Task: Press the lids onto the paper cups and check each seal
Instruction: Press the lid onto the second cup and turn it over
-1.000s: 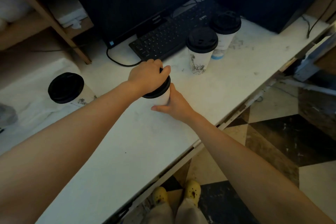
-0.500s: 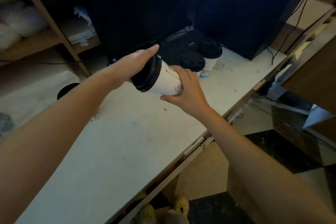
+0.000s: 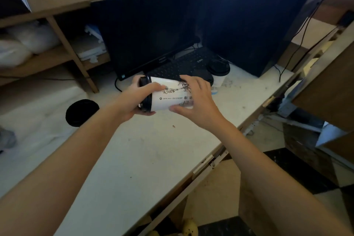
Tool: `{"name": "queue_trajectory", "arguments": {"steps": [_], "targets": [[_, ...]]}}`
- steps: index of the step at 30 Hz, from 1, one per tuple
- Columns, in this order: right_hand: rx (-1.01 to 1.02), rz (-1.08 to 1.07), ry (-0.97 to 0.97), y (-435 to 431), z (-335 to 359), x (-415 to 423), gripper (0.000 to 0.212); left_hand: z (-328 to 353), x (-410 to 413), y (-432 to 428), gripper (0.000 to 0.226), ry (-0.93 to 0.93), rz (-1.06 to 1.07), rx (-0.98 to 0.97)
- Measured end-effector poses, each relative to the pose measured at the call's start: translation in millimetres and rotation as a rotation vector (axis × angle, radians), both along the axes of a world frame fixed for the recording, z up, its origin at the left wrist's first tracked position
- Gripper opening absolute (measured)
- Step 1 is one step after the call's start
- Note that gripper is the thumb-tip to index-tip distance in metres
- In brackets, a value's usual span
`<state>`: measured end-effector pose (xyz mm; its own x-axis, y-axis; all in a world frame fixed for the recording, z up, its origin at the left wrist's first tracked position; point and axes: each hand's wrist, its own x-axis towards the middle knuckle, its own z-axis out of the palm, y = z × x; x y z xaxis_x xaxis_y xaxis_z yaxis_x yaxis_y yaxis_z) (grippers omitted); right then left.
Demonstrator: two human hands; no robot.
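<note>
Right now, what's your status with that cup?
Left grip round lid, right grip round cup base. Cup on its side, above table, lid on. Other lidded cups behind, clear.

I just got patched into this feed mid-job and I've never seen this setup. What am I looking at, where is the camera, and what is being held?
There is no machine here: these are a person's two bare hands, filmed by one wide camera worn on the head, looking forward and down. The left hand grips the lid end of a paper cup, its fingers round the black lid. The right hand holds the cup's base end. The cup is tipped on its side above the white table. On the table lie a second black lid to the left (what is under it does not show), a lidded cup beside the keyboard, and a dark monitor behind.
</note>
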<state>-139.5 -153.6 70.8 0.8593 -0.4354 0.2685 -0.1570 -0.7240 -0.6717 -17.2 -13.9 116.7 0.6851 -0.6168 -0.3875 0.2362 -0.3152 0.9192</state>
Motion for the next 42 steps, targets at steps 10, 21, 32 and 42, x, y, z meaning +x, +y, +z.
{"name": "queue_trajectory", "arguments": {"steps": [10,21,32,42], "targets": [[1.072,0.018,0.220,-26,43,-2,0.059,3,-14,7,0.054,-0.569,-0.144,-0.159],[1.154,0.063,-0.099,-26,28,-5,0.028,-6,8,16,0.064,0.058,-0.124,-0.256],[0.914,0.313,-0.131,-30,18,-7,0.054,-2,5,10,0.033,0.299,-0.043,-0.179],[1.184,0.116,0.189,-44,21,1,0.058,-12,-7,2,0.041,-0.122,-0.020,-0.197]]}}
